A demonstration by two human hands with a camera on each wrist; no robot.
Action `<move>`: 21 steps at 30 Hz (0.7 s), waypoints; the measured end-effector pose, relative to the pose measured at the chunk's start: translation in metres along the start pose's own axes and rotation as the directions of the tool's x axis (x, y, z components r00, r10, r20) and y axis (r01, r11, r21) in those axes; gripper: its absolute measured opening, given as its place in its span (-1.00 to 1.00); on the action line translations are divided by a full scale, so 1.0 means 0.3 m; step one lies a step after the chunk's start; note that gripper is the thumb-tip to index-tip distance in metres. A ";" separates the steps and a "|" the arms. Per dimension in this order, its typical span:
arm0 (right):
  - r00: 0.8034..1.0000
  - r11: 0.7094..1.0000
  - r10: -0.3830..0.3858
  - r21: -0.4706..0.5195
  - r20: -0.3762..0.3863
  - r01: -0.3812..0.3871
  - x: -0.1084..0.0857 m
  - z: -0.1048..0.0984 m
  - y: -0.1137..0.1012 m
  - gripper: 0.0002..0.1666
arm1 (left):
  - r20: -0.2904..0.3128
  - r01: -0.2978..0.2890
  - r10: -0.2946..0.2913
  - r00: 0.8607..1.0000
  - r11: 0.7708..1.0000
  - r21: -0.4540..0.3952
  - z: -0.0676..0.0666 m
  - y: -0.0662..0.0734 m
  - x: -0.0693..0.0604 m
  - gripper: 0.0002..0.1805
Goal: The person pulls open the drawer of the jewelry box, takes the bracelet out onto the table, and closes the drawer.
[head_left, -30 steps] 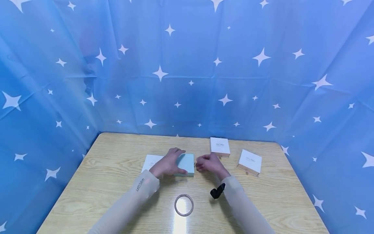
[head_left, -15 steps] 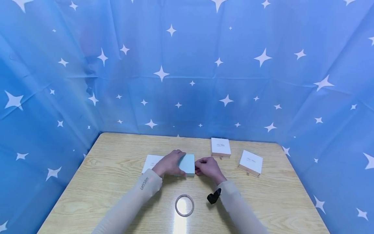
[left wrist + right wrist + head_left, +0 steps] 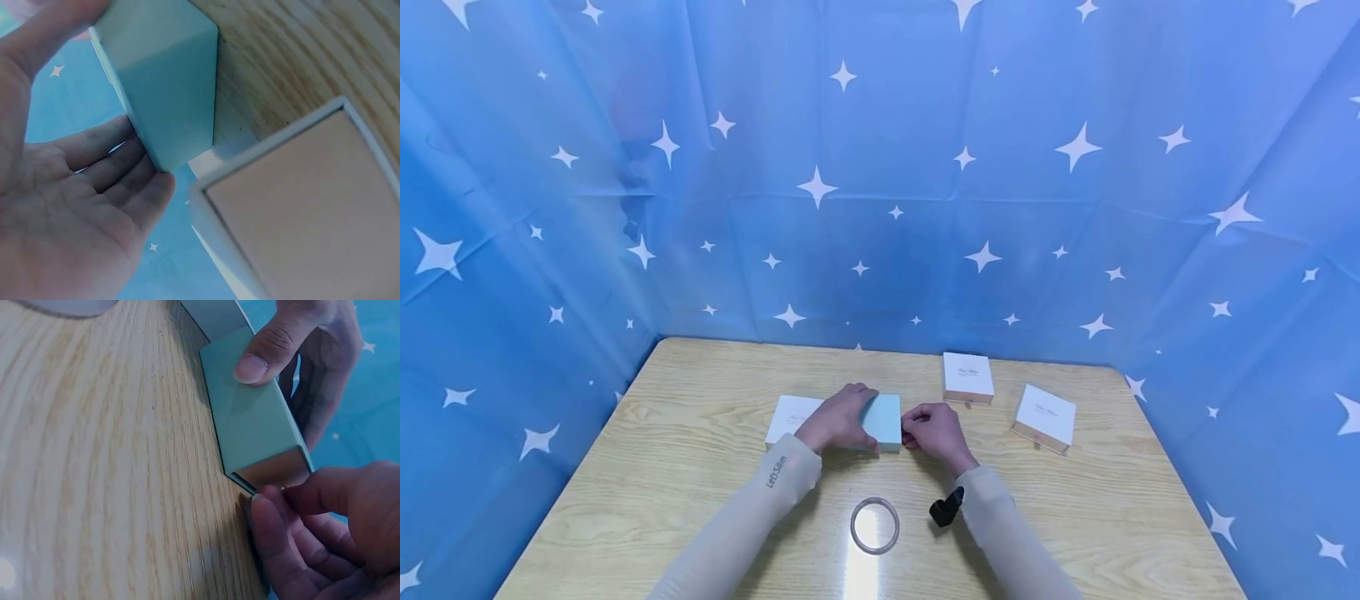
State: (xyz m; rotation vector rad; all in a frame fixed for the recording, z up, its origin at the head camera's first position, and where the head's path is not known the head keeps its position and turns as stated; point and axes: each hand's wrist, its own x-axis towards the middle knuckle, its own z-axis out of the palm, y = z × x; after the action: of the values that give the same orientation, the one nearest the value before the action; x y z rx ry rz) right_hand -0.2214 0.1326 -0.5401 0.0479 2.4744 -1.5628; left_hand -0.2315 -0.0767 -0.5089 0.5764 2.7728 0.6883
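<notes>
A mint-green box lies on the wooden table between the hands. My left hand grips it from above, thumb on the near side and fingers on the far side; the left wrist view shows the fingertips against the box. At the box's right end, my right hand has thumb and finger pinched together. In the right wrist view that hand holds something tiny at the brownish end panel, mostly hidden by the fingertips. A white box is partly covered by my left hand.
Two white boxes with thin dark lettering lie at the back right. A round ring lies on the table nearer the front. Behind the table hangs a blue curtain with white stars.
My right hand has moved slightly left, up against the end of the mint-green box, where a small gap showed one second ago. My left hand has stayed on the box.
</notes>
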 end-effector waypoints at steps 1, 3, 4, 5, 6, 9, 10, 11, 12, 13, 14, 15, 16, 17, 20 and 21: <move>1.000 1.000 -0.004 -0.005 -0.002 0.004 0.000 0.000 0.001 -0.83 | -0.001 0.001 -0.001 1.000 1.000 0.001 0.001 0.000 -0.001 0.11; 1.000 1.000 -0.021 -0.021 -0.004 0.021 0.000 0.000 0.003 -0.82 | -0.004 0.000 0.000 1.000 1.000 0.003 0.002 0.000 -0.003 0.11; 1.000 0.999 -0.024 -0.029 -0.004 0.024 0.000 -0.001 0.004 -0.82 | -0.005 -0.001 0.001 1.000 1.000 0.004 0.002 0.000 -0.004 0.11; 1.000 0.999 -0.026 -0.037 -0.005 0.026 0.000 -0.002 0.005 -0.82 | -0.007 -0.003 0.003 1.000 1.000 0.005 0.002 0.000 -0.004 0.11; 1.000 0.999 -0.027 -0.045 -0.007 0.026 0.000 -0.003 0.005 -0.83 | -0.009 -0.005 0.005 1.000 1.000 0.004 0.003 -0.001 -0.005 0.11; 0.999 0.998 -0.030 -0.064 -0.017 0.029 0.003 -0.005 0.010 -0.83 | -0.010 -0.006 0.006 1.000 1.000 0.001 0.006 -0.001 -0.003 0.11; 0.999 0.997 -0.024 -0.067 -0.023 0.023 0.005 -0.005 0.012 -0.83 | -0.010 -0.005 0.005 1.000 1.000 -0.002 0.006 -0.001 -0.002 0.11; 0.999 0.998 -0.022 -0.067 -0.027 0.020 0.006 -0.005 0.013 -0.84 | -0.009 -0.002 0.002 1.000 1.000 -0.006 0.006 -0.001 -0.002 0.11; 0.999 0.997 -0.019 -0.069 -0.030 0.017 0.007 -0.006 0.015 -0.85 | -0.008 0.001 -0.001 1.000 1.000 -0.013 0.006 -0.001 -0.002 0.11; 0.999 0.997 -0.021 -0.070 -0.031 0.019 0.008 -0.005 0.016 -0.85 | -0.007 0.004 -0.004 1.000 1.000 -0.017 0.004 -0.001 -0.003 0.11; 0.999 0.998 -0.021 -0.068 -0.032 0.019 0.009 -0.006 0.017 -0.86 | -0.008 0.006 -0.006 1.000 1.000 -0.023 0.003 -0.001 -0.003 0.11; 0.999 0.998 -0.018 -0.067 -0.034 0.016 0.009 -0.007 0.018 -0.86 | -0.008 0.008 -0.009 1.000 1.000 -0.026 0.002 -0.001 -0.003 0.10; 0.999 0.998 -0.013 -0.068 -0.036 0.010 0.007 -0.009 0.018 -0.87 | -0.008 0.008 -0.008 1.000 1.000 -0.025 0.003 -0.002 -0.004 0.11; 0.999 0.997 -0.014 -0.071 -0.037 0.011 0.005 -0.013 0.018 -0.87 | -0.009 0.008 -0.008 1.000 1.000 -0.023 0.003 -0.002 -0.004 0.11; 0.999 0.996 -0.011 -0.087 -0.048 0.007 -0.004 -0.028 0.020 -0.87 | -0.010 0.002 -0.002 1.000 1.000 -0.007 0.006 -0.004 -0.002 0.11; 0.999 0.996 -0.010 -0.092 -0.053 0.005 -0.007 -0.033 0.021 -0.87 | -0.010 0.000 0.000 1.000 1.000 -0.004 0.007 -0.004 -0.002 0.11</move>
State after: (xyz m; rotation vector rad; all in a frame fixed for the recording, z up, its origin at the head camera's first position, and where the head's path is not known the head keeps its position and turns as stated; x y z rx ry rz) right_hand -0.2200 0.1445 -0.5410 0.0666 2.5869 -1.4668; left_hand -0.2307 -0.0772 -0.5112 0.5743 2.7804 0.6980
